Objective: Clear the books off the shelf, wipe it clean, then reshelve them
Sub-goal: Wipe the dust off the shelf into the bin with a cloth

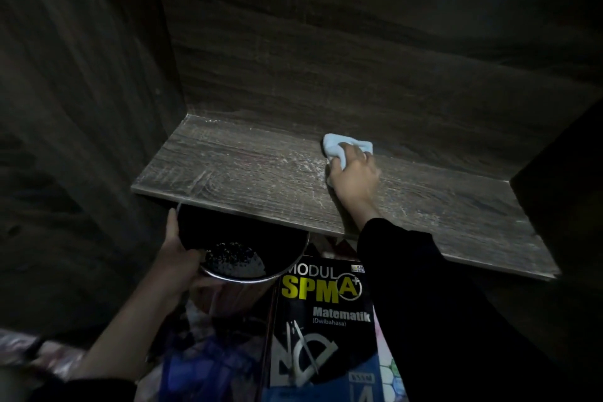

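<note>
Right hand, arm stretched forward, clutches the pale cloth against the shelf near 1 o'clock, my left hand grips a round bin by its rim below the shelf's front edge at 7 o'clock, and I see the book flat at 6 o'clock, long axis 12-to-6.

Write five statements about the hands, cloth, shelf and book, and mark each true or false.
1. The right hand holds a pale blue cloth against the shelf. True.
2. Books stand on the shelf. False: none stands on it.
3. The left hand grips a round container below the shelf's front edge. True.
4. The Matematik book lies on the shelf. False: it lies below the shelf, beside the container.
5. The shelf looks spotless. False: pale dusty streaks show left of the cloth.
</note>
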